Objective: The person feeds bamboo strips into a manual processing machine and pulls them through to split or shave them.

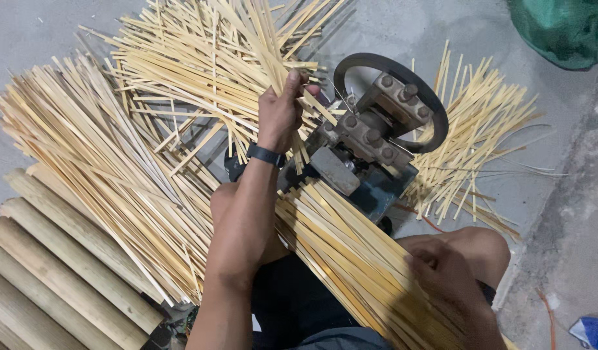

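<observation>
A: We have the left hand point(281, 110) closed round a few thin strips point(273, 58) just left of the machine point(367, 146). Black wristband point(266, 155) on that wrist.

B: Axis of the strips?

A: Long axis runs from the fist up and left, tips fanning toward the top edge. Lower ends poke out under the fist toward the machine.

B: Right hand?

A: Right hand point(441, 272) lies on the bundle point(351, 259) across our lap, fingers curled over it. In shadow, so we can't tell if it grips or just rests. Bundle axis runs from the machine down and right.

B: What's around?

A: Machine has a black wheel point(390, 97) and bolted grey blocks. Loose strip piles: a big one point(98, 168) left, a crossed heap point(195, 71) top centre, a smaller fan point(474, 136) right of the wheel. Half-round staves point(53, 259) stacked bottom left. Green sack point(564, 29) top right, blue scrap point(594, 330) bottom right.

B: Room to move?

A: Tight. Piles crowd the machine left, top, right. Bare concrete point(558, 194) only on the right and in the top left corner.
</observation>
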